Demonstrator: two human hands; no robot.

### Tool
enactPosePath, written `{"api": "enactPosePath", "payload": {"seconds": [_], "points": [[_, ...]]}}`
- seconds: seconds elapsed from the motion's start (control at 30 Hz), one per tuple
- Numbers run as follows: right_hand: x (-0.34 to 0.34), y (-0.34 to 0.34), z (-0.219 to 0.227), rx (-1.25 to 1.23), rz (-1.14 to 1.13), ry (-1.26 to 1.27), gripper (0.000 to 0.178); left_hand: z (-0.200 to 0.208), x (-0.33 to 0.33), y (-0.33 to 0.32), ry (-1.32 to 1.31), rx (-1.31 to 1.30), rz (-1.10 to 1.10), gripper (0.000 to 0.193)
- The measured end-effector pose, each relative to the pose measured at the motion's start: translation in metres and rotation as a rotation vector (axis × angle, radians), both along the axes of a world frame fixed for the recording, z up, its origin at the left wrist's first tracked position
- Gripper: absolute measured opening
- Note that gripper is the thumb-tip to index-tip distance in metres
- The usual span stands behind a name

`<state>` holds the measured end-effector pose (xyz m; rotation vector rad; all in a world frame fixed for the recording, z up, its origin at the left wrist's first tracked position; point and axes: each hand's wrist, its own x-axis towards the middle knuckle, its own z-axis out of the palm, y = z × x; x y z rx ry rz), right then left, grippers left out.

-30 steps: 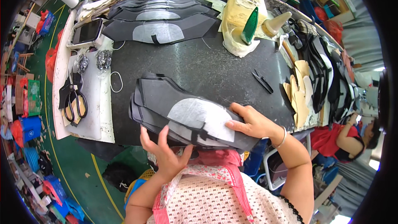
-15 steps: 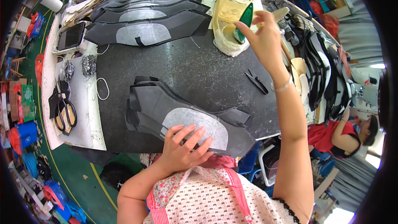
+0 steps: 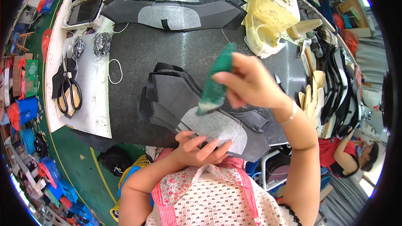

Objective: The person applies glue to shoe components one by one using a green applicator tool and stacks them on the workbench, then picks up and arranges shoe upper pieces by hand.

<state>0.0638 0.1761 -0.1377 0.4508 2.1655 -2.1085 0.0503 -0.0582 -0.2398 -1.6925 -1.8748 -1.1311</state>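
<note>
My right hand [image 3: 255, 79] grips a green brush [image 3: 217, 75] with a whitish tip. The tip is at the upper left part of a pale grey oval patch [image 3: 213, 127], on the top piece of a stack of dark grey cut pieces [image 3: 171, 92]; whether it touches cannot be told. At the stack's near edge rests my left hand [image 3: 201, 148], its fingers spread over the patch's lower edge. A cream-yellow pot [image 3: 264, 39], crusted along its rim, stands at the back right.
More dark pieces with pale patches [image 3: 169, 16] lie along the back. At left are black-handled scissors [image 3: 69, 94] and a phone-like device [image 3: 86, 10]. Thread snips [image 3: 277, 79] sit partly hidden behind my right hand. Black pieces [image 3: 335, 83] hang at right, near a co-worker in red [image 3: 341, 157].
My right hand has brought the green brush from the pot down and left to the pale patch. My left hand stays on the stack. The whole view has shifted somewhat.
</note>
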Motion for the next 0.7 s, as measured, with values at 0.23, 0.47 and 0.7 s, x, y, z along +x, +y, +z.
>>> {"api": "enactPosePath", "payload": {"seconds": [0.23,0.47,0.7], "points": [[-0.055,-0.014,-0.055,-0.046,-0.071,0.322,0.012,-0.005,0.001,0.0,0.036,-0.015,0.02,0.021],[-0.044,-0.02,-0.048,0.289,-0.032,0.55,0.03,-0.006,0.001,0.003,0.076,0.003,0.036,0.02],[0.02,0.002,-0.017,0.381,0.05,0.128,0.027,-0.007,-0.006,-0.003,0.173,-0.041,-0.009,0.027]]}}
